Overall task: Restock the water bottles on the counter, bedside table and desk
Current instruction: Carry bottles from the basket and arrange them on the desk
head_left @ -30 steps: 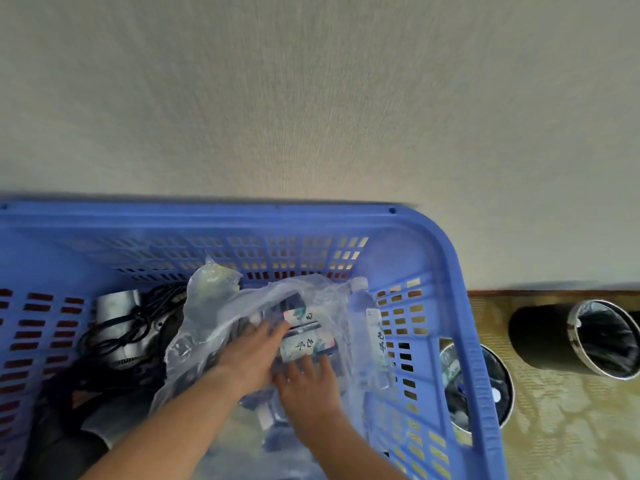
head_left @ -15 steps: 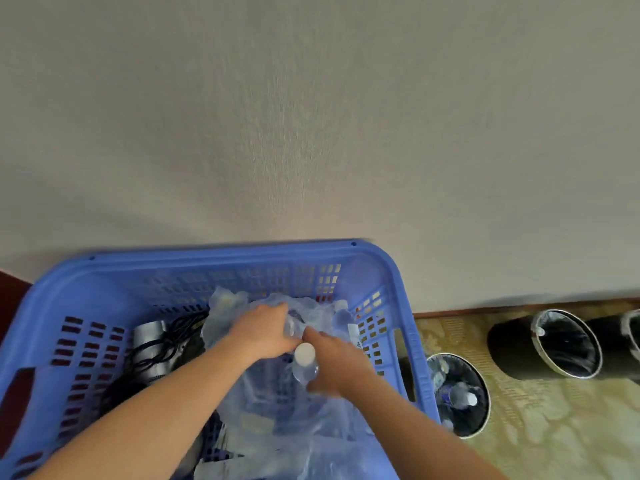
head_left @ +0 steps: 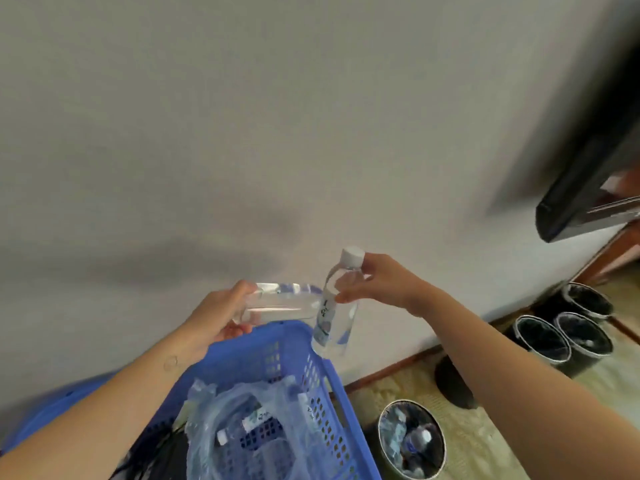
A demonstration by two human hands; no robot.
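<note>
- Motion blur smears the horizontal water bottle (head_left: 280,303); we see one end buried in the left hand (head_left: 218,315), whose fingers curl round it above the blue basket (head_left: 322,393).
- The right hand (head_left: 379,282) pinches the upright water bottle (head_left: 334,320) at its neck, just beside the first.
- We cannot read its label's dark writing.

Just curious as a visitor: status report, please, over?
Left hand grips one bottle, lying sideways. Right hand pinches a second bottle by the neck, both above the basket. Bins on the floor to the right.
</note>
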